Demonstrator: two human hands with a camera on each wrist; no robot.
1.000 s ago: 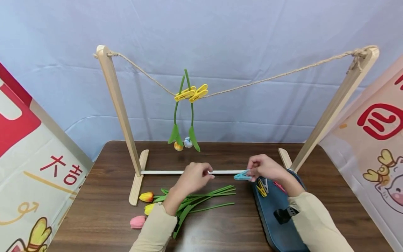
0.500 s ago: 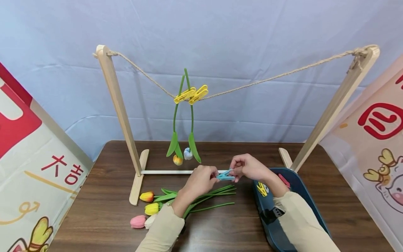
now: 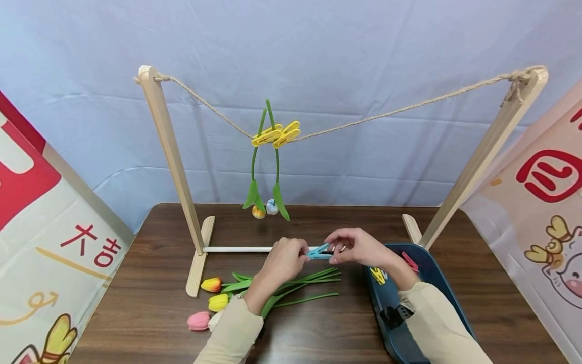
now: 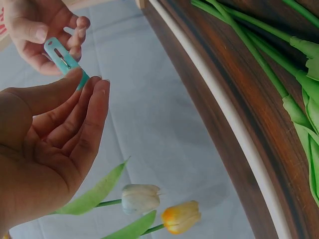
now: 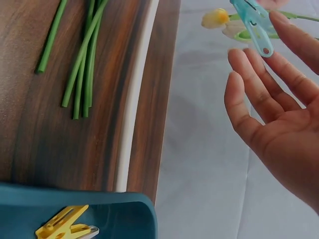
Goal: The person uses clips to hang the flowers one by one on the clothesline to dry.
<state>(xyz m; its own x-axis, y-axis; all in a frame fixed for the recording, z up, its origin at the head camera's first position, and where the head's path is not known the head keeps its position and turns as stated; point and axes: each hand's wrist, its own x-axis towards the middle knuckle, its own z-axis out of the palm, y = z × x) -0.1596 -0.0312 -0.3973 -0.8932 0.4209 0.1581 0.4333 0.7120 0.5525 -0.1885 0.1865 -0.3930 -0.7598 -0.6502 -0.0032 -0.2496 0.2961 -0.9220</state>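
Observation:
My left hand (image 3: 285, 259) pinches a light blue clothespin (image 3: 319, 252) between thumb and fingertips, as the left wrist view also shows. At the clothespin's other end is my right hand (image 3: 359, 246), its fingers spread and relaxed. In the right wrist view the fingertips of that hand lie close to the clothespin's holed end (image 5: 266, 51); whether they touch it is unclear. Both hands are above the white rod (image 3: 236, 249). Behind them, two yellow clothespins (image 3: 286, 135) hold an orange-yellow tulip (image 3: 258, 212) and a pale blue tulip (image 3: 272, 206) upside down on a rope.
The rope (image 3: 391, 114) sags between two wooden posts (image 3: 170, 151). Several artificial tulips lie on the brown table, a pink one (image 3: 198, 321) and a yellow one (image 3: 219, 303) among them. At the right, a dark blue tray (image 3: 447, 298) holds yellow and pink clothespins (image 3: 409, 262).
My right hand brought the blue clothespin leftward to my left hand, which took hold of it. The right fingers have since loosened around its end. The hanging tulips bobbed down and back up.

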